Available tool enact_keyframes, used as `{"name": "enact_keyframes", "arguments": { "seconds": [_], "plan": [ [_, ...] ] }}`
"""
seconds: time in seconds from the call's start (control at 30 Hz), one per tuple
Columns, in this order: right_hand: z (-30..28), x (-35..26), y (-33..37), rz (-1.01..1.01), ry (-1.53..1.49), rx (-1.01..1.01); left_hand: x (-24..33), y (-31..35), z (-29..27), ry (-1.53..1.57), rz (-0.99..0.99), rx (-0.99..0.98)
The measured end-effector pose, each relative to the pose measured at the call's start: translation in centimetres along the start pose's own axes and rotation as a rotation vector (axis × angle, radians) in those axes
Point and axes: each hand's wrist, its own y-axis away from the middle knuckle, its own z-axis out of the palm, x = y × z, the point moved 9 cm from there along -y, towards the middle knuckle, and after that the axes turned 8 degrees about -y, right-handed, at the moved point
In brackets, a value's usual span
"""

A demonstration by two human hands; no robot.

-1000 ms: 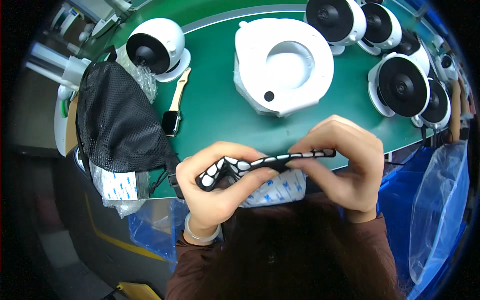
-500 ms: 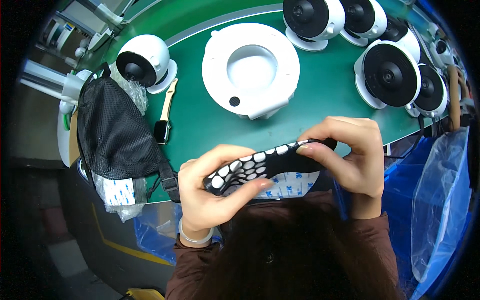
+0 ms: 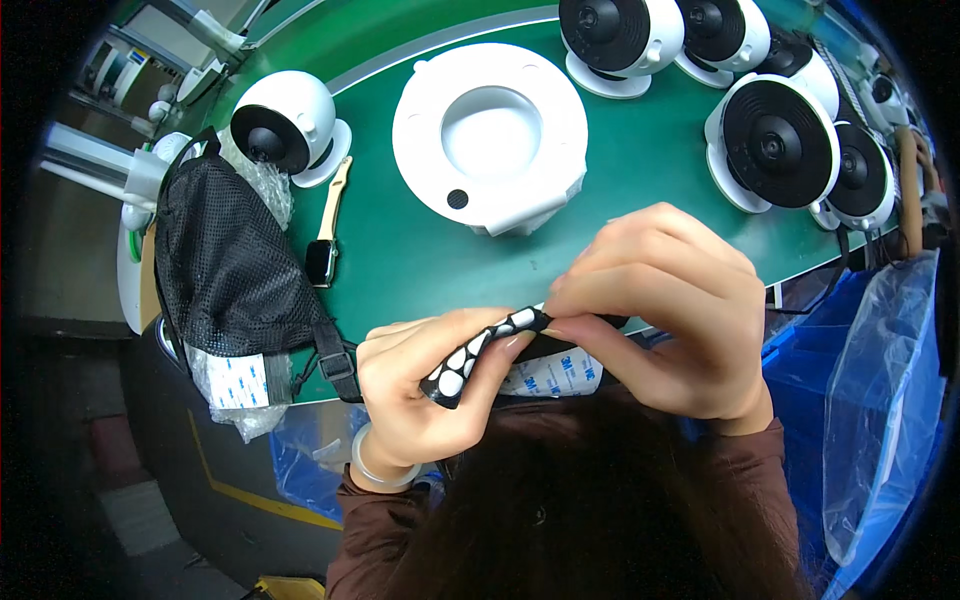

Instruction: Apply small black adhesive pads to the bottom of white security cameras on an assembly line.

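Both hands work a narrow black strip dotted with white pads [image 3: 480,352], held in the air just off the near edge of the green worktable [image 3: 640,180], over the person's lap. The left hand [image 3: 425,385] is closed around the strip's lower left end, thumb on top and fingers curled beneath. The right hand [image 3: 665,305] is closed over the other end, fingertips pinched down so that this part of the strip is mostly hidden. The step in hand looks like peeling or picking at something on the strip, most likely a pad or its backing, though the exact point of contact is covered by the right fingers.

The strip's long axis runs from lower left to upper right, roughly along the table's near edge with a slight tilt; its free, visible end points down and to the left, and its padded face turns up toward the camera. Judged from this, the next move calls for a fine pinch by the right hand while the left keeps the strip taut and steady.

Beneath the hands, at the near edge, lies a sheet of white adhesive backing [image 3: 550,375]. Farther in stands a white round base with a central hollow [image 3: 490,135]. White dome cameras with black faces [image 3: 775,145] crowd the far right corner, one more [image 3: 285,130] sits toward the left edge beside a wristwatch [image 3: 325,245] and a black mesh bag [image 3: 225,265].
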Motion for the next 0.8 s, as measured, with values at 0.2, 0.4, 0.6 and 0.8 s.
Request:
{"name": "enact_keyframes", "arguments": {
  "seconds": [0.2, 0.4, 0.6, 0.8],
  "plan": [
    [0.4, 0.7, -0.2, 0.109, -0.06, -0.055, 0.4, -0.1, -0.3, -0.033, 0.034, 0.027],
    [0.6, 0.5, 0.0, 0.079, 0.038, -0.036, 0.7, -0.1, -0.5, -0.041, 0.059, 0.107],
    [0.2, -1.2, -0.2, -0.068, 0.191, 0.093, 0.6, -0.3, -0.8, -0.083, 0.081, 0.123],
    [0.5, -1.5, -0.5, -0.118, 0.233, 0.079, 0.0, -0.1, -0.7, -0.066, 0.053, 0.104]
  ]
}}
